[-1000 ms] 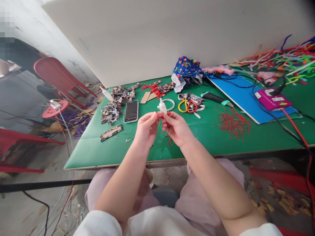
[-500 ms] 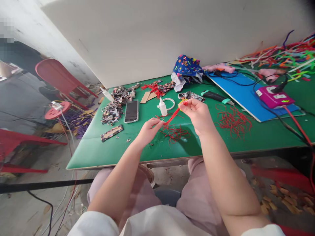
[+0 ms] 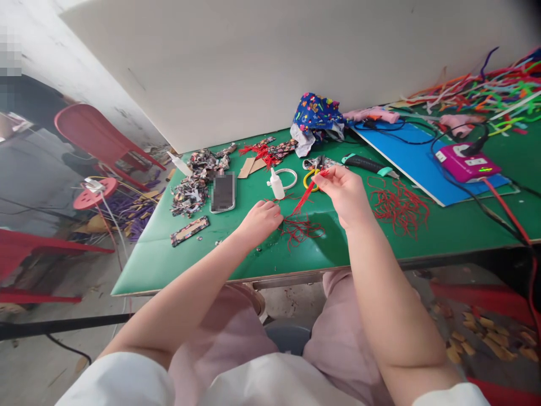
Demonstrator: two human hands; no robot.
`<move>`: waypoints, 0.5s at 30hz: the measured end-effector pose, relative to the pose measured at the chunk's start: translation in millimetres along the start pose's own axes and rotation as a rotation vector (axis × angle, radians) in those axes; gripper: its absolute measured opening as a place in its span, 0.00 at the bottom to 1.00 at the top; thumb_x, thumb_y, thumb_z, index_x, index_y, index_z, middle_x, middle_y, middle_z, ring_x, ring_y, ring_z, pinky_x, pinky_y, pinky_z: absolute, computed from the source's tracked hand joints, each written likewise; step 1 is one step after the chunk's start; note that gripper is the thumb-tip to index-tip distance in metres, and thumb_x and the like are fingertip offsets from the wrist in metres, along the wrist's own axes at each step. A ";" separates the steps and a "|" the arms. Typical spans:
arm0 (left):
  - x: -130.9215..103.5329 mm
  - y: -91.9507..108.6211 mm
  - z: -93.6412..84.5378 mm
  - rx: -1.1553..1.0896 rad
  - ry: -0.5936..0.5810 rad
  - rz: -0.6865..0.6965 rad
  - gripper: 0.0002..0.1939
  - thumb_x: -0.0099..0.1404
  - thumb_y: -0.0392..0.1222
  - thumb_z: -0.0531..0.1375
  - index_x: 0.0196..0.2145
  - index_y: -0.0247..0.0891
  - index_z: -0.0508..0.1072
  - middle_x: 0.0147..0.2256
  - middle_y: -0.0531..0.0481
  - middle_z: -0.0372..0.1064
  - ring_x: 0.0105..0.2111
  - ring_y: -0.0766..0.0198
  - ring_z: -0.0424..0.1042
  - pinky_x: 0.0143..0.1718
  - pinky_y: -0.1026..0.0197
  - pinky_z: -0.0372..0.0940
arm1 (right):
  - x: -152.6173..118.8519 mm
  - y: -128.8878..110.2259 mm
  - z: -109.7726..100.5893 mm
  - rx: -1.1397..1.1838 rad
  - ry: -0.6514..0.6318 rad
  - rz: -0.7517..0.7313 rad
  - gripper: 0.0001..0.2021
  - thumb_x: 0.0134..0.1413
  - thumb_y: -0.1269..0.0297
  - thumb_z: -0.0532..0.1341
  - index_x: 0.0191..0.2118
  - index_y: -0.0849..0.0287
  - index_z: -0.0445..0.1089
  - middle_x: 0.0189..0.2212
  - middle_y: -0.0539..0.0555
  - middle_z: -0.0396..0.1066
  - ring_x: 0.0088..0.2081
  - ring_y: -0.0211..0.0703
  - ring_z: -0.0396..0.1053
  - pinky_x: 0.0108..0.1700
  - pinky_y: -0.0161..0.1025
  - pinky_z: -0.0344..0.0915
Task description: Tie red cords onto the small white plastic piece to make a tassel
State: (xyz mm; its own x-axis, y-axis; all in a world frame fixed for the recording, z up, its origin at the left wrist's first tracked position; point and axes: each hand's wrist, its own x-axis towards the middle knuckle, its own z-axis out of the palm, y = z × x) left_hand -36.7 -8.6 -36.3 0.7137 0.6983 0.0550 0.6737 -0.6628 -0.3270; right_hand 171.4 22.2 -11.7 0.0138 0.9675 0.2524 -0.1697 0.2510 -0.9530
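The right hand (image 3: 342,189) pinches one red-thread tassel (image 3: 305,196); whether the left hand (image 3: 260,223) grips is unclear; two tangled red-thread heaps (image 3: 301,228) lie nearby.

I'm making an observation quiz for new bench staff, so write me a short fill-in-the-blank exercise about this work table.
1. The right hand holds a bunch of ____ threads.
2. In the picture, the phone lies to the ____ of the upright white bottle.
3. The scissors handle that shows beside the bunch is ____.
4. The plug in the magenta power box is ____.

Missing words: red; left; yellow; black.
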 end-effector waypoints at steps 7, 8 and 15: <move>2.9 -2.1 1.5 0.011 -0.016 -0.032 0.08 0.64 0.37 0.51 0.30 0.35 0.69 0.31 0.46 0.68 0.35 0.58 0.66 0.32 0.57 0.56 | 0.6 -2.7 -4.2 0.029 0.020 0.014 0.10 0.41 0.60 0.67 0.24 0.58 0.66 0.22 0.46 0.66 0.26 0.33 0.63 0.33 0.35 0.61; 3.2 -3.2 0.4 0.004 -0.023 -0.053 0.09 0.64 0.38 0.51 0.31 0.35 0.69 0.32 0.46 0.68 0.35 0.58 0.67 0.32 0.57 0.56 | 0.8 -3.1 -5.0 0.031 0.018 0.020 0.10 0.41 0.60 0.67 0.24 0.58 0.66 0.22 0.47 0.66 0.26 0.33 0.64 0.34 0.35 0.61; 6.8 -10.4 -30.2 -0.200 0.079 -0.200 0.08 0.62 0.38 0.51 0.34 0.37 0.69 0.33 0.48 0.68 0.34 0.61 0.67 0.34 0.60 0.59 | -3.4 -6.2 -4.3 0.009 -0.227 0.073 0.10 0.43 0.59 0.66 0.25 0.57 0.65 0.31 0.51 0.72 0.37 0.40 0.69 0.46 0.43 0.63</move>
State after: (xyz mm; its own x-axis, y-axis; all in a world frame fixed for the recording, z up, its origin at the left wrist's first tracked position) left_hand -33.1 -5.1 -4.0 0.5701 0.8026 0.1757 0.8215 -0.5595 -0.1097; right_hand 176.7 17.5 -7.3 -0.2209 0.9513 0.2149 -0.1712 0.1791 -0.9688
